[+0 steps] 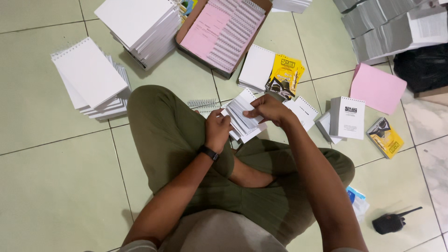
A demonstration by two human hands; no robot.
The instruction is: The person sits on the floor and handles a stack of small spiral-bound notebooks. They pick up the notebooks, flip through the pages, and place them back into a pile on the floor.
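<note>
White paper booklet [242,122] clamped by left hand [217,129] and right hand [268,109] (over crossed legs), spiral-bound pads [91,74] stacked at ten o'clock, black radio [389,223] at four o'clock.

Small bookbinding workshop, tiled floor [56,177], stacked spiral notebooks [91,79], box of binding coils [224,32]

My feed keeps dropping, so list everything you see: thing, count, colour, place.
paper booklet: one, white, held in both hands
spiral notebook stacks: two, white, floor upper left
cardboard box: one, brown, holds pink sheets and binding coils, top centre
yellow booklets: two, one centre, one far right
pink paper: one, floor right
printed paper stacks: several, grey-white, top right
handheld radio: one, black, lower right
wristwatch: one, black, left wrist
left hand: grips booklet
right hand: fingers on booklet top
</note>
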